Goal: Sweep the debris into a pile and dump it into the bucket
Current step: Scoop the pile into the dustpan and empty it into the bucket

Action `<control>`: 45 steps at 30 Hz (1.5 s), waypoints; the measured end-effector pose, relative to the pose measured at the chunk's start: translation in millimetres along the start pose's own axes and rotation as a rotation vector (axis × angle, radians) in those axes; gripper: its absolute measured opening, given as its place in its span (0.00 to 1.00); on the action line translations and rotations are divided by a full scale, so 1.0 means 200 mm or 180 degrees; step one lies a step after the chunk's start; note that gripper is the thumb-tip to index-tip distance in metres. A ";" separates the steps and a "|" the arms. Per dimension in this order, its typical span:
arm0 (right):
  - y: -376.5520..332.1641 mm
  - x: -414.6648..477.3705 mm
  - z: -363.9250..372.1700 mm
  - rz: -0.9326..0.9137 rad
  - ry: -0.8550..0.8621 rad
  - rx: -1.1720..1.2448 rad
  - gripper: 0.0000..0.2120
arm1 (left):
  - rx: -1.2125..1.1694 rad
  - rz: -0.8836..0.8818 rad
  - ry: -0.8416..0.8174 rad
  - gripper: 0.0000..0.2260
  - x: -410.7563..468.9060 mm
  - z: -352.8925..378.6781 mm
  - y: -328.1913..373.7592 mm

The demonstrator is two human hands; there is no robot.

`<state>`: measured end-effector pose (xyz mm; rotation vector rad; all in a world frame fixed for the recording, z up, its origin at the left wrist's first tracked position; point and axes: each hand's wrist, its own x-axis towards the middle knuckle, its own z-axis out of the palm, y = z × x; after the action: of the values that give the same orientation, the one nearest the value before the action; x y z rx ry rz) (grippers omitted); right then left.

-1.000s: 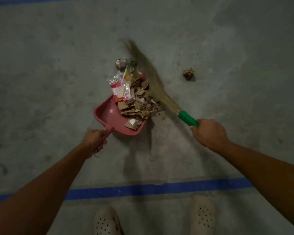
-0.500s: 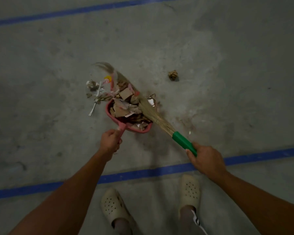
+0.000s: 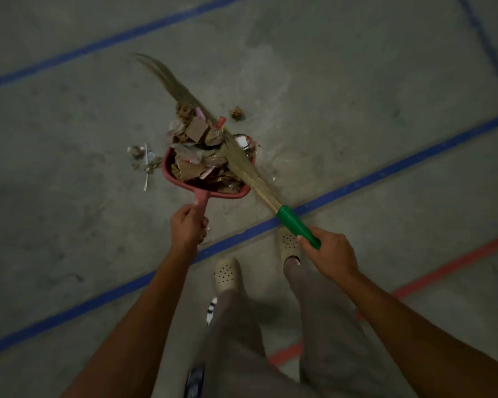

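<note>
A red dustpan [image 3: 181,182] rests on the concrete floor, heaped with cardboard scraps and wrappers [image 3: 197,156]. My left hand [image 3: 188,226] grips its handle from below. A straw broom [image 3: 242,165] with a green handle [image 3: 298,226] lies diagonally across the pan's right side, bristles reaching up and left past the pile. My right hand [image 3: 332,254] holds the green handle. A few scraps and a white stick [image 3: 145,165] lie on the floor just left of the pan. One crumpled brown ball [image 3: 237,112] sits apart, above the pan's right. No bucket is in view.
Blue tape lines [image 3: 385,170] cross the floor diagonally, one passing under the broom handle, and a red line [image 3: 454,264] runs at the right. My feet in pale clogs [image 3: 226,275] stand just behind the blue line.
The view has tilted and drawn back, so pan and pile sit higher in the frame. The broom bristles have swung up and left over the pile, pushing more scraps into the pan. Both grips are unchanged.
</note>
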<state>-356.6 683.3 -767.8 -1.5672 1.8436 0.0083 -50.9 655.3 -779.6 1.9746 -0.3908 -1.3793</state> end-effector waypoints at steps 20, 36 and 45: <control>-0.18 -1.19 -0.51 0.0383 0.0744 0.0794 0.14 | 0.0287 0.0863 -0.0766 0.09 -1.05 -0.33 0.42; 0.88 -1.88 -0.78 0.0713 0.1332 0.0982 0.13 | 0.0424 0.1025 -0.1320 0.11 -1.87 0.61 0.07; 1.47 -2.23 -0.92 0.1166 0.1666 0.1193 0.14 | 0.0812 0.1135 -0.1818 0.10 -2.32 1.18 -0.08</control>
<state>-696.1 1066.5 -528.0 -1.0130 2.3432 -0.5950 -449.4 856.8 -511.5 1.5561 -1.1698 -1.6927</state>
